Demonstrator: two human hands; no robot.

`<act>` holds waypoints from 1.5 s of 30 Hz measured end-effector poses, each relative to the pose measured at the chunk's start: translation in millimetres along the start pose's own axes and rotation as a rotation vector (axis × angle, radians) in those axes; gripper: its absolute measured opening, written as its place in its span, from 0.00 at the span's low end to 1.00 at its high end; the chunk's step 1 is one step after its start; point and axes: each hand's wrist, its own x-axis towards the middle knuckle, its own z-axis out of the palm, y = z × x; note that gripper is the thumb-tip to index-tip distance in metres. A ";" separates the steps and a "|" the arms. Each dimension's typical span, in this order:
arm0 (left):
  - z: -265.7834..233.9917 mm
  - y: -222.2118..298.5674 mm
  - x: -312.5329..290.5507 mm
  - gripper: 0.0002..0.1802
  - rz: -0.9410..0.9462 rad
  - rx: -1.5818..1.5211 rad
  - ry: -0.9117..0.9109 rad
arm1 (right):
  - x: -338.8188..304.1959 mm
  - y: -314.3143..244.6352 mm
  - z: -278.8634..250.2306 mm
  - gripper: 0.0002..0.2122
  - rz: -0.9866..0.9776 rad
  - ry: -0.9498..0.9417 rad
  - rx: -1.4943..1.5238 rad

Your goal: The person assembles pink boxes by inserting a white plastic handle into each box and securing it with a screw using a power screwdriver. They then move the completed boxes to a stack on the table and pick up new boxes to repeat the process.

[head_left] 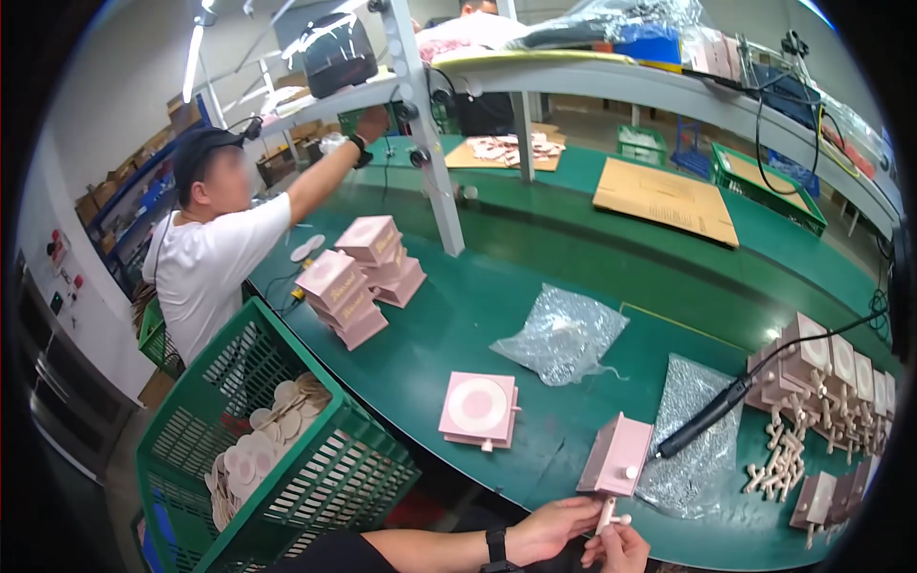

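Note:
At the table's near edge, my left hand (554,528) and my right hand (616,551) meet around a small pale pink knobbed peg (606,518). The fingers of both are closed on it. A short stub with a round end sticks out of the peg's side. Just beyond my fingers stands a pink box (614,458) with a round pale knob on its near face. To its left lies another pink box (479,411), bearing a pale disc on top and small pegs at its sides. A black pen-shaped tool (702,420) on a cord rests beside the nearer box.
Bubble wrap (693,439) and a clear plastic bag (564,329) lie on the green table. Loose pegs (778,463) and rows of pink boxes (812,358) fill the right. A green crate (344,458) of discs stands left. A co-worker (215,258) reaches across beside stacked boxes (349,286).

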 end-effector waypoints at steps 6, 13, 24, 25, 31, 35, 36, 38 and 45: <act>20.6 10.1 -14.2 0.08 -0.006 -0.080 -0.024 | 3.4 -0.5 2.4 0.09 -0.004 0.004 0.025; 21.4 6.0 -24.3 0.08 -0.031 -0.079 -0.060 | -2.7 6.2 1.9 0.08 -0.028 -0.017 0.035; 22.7 22.3 -15.1 0.15 0.001 0.198 -0.306 | 16.5 4.0 2.3 0.12 0.018 -0.003 -0.068; 23.9 27.2 -18.8 0.14 0.034 0.201 -0.304 | 18.9 -1.3 5.4 0.12 0.050 -0.025 -0.103; 17.9 16.2 5.8 0.11 0.016 0.100 0.107 | 32.5 -40.6 -48.6 0.09 -0.154 0.163 -0.685; 6.0 18.2 -13.3 0.13 0.097 0.172 -0.054 | 57.6 -56.3 -59.5 0.05 -0.681 0.428 -1.222; 3.8 3.8 -3.7 0.12 0.079 0.148 -0.108 | 57.2 -58.3 -77.3 0.05 -0.709 0.428 -1.327; 7.5 -11.3 5.2 0.14 0.014 0.094 -0.215 | 51.3 -57.0 -105.5 0.05 -0.696 0.415 -1.405; 25.0 7.0 -24.0 0.10 0.127 0.107 -0.075 | 67.0 -55.5 -83.0 0.11 -0.663 0.381 -1.727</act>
